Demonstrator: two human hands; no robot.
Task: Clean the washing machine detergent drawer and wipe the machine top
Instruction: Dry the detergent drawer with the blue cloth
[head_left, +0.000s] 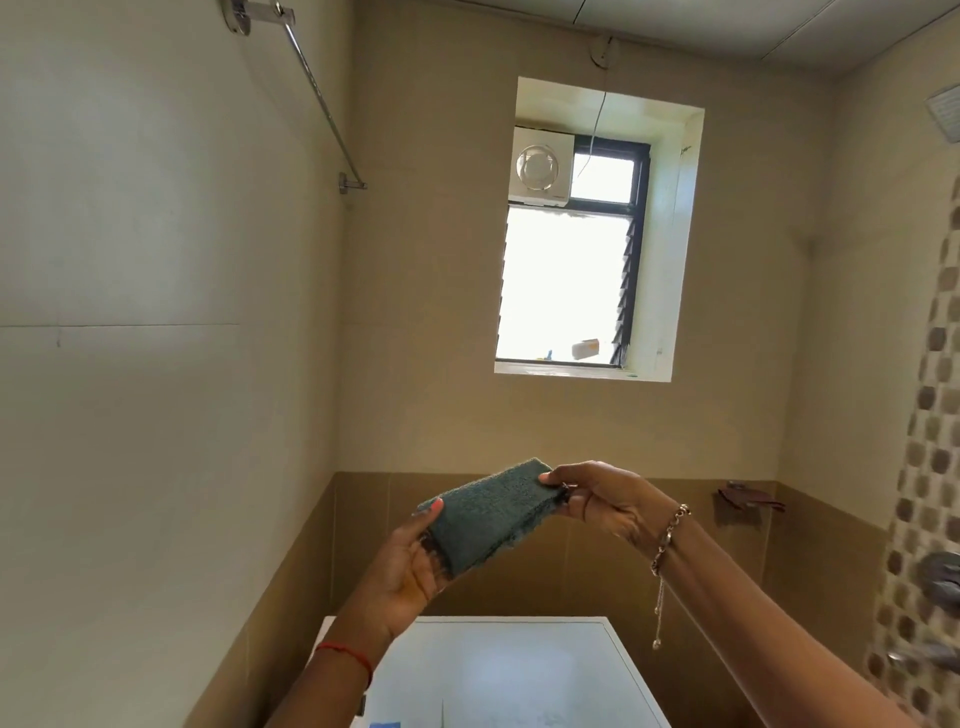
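Head: L hand (410, 564) + R hand (608, 501) grip teal cloth (488, 514) over washer top (498, 670).

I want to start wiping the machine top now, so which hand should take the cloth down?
Left, probably. The left hand sits lower, nearer the white machine top, and holds the lower end of the cloth in its palm. The right hand only pinches the far end, higher up.

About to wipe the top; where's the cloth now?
Head view, lower centre: the cloth is stretched between the left hand and right hand, in the air above the white machine top.
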